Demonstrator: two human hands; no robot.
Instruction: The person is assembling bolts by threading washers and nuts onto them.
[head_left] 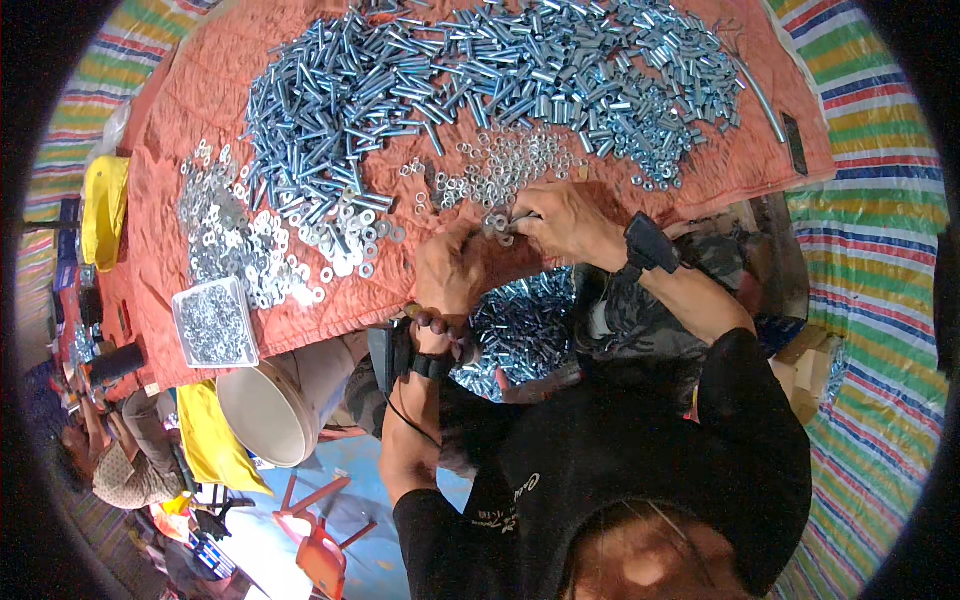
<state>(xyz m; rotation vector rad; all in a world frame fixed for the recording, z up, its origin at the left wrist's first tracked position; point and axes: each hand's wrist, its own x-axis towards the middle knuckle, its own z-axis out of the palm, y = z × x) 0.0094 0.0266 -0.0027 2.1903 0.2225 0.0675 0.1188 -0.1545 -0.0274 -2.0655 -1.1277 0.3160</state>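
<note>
My left hand (450, 268) is closed at the near edge of a table with an orange cloth (375, 300), its fingertips close to my right hand (568, 225). The right hand's thumb and fingers are pinched together. A few small metal rings (498, 228) show between the hands; what each hand holds cannot be made out. Just beyond lie scattered spring washers (515, 160). To the left spread flat washers (345, 240). Farther back are heaps of long metal pins or bolts (340, 90) and short metal sleeves (560, 65), with hex nuts (655, 172) at the right.
Many assembled-looking bolts (525, 315) lie below the table edge, between my arms. A clear box (178, 325) of small parts stands at the table's left corner, above a pale bucket (265, 415). A dark flat object (795, 145) lies at the right edge. Another person (140, 455) sits lower left.
</note>
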